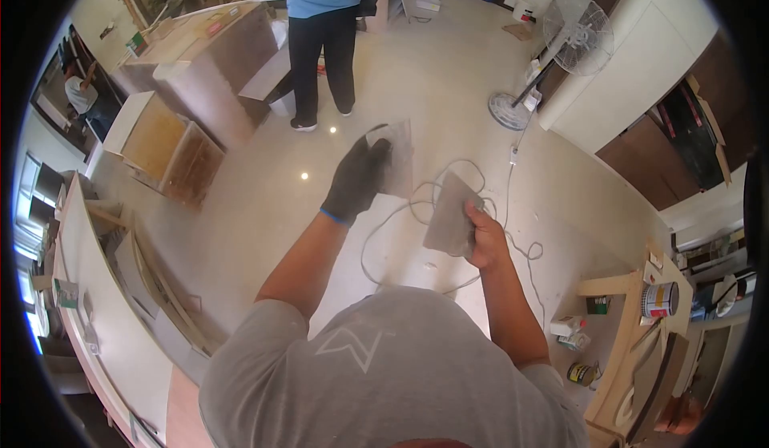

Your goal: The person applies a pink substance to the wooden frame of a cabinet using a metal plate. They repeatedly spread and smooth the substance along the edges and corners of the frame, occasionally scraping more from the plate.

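Out in front of your chest, your right hand (485,240) is bare and clamped around the lower edge of a grey sheet (448,211). The fingers wrap one side with the thumb on the other, and the sheet stands up from your fist, a little tilted. Just to its left and higher, your left hand (358,179) wears a dark grey glove with a blue cuff. It pinches a pale sheet (398,155) by its near edge; that one is blurred, so its surface can't be made out. The two sheets sit near each other but apart, both held in the air over the floor (264,183).

Below them, a white cable (531,249) loops loosely across the glossy tiles. Farther out on your right stands a pedestal fan (577,35) beside white cupboards. Straight ahead, a person in a blue shirt (323,15) and black trousers stands facing away. On your left is an open wooden cabinet (164,147), and on your right a tin can (661,300) stands on a wooden bench (621,288).
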`<state>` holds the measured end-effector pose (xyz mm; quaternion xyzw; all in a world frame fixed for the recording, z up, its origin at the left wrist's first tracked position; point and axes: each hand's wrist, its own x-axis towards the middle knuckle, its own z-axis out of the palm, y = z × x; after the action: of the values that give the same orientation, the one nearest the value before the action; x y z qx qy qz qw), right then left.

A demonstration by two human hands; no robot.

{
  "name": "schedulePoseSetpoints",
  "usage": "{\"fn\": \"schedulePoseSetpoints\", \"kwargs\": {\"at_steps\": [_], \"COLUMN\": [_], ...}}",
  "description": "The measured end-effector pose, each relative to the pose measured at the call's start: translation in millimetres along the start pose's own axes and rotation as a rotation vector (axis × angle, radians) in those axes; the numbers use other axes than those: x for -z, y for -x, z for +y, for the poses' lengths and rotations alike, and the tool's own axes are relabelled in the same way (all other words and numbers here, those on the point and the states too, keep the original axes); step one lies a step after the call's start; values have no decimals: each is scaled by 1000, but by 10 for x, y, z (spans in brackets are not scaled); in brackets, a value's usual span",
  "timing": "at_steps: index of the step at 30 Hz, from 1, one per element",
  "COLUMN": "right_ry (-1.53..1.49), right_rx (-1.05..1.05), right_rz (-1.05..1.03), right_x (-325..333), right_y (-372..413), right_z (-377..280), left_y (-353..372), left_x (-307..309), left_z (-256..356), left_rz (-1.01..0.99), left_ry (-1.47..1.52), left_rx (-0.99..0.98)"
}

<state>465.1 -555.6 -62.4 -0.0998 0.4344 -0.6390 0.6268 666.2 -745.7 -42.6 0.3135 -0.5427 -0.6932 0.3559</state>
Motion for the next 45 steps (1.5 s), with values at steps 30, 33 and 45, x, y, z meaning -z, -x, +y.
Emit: {"fn": "schedulePoseSetpoints", "kwargs": {"at_steps": [30, 33, 45], "right_ry": [85, 232, -301], "right_rx": [884, 909, 580], "right_rz": [678, 742, 807], "right_x": [475, 792, 1842], "right_y": [701, 879, 2234], "right_z": [-194, -128, -417], "left_y": [364, 267, -81], "left_x": [-1411, -1835, -3985], "left_z": [-306, -484, -388], "left_rz": [-648, -681, -917], "left_ry": [-1112, -1020, -25], "left_rx": [-1012, -1183, -341]}}
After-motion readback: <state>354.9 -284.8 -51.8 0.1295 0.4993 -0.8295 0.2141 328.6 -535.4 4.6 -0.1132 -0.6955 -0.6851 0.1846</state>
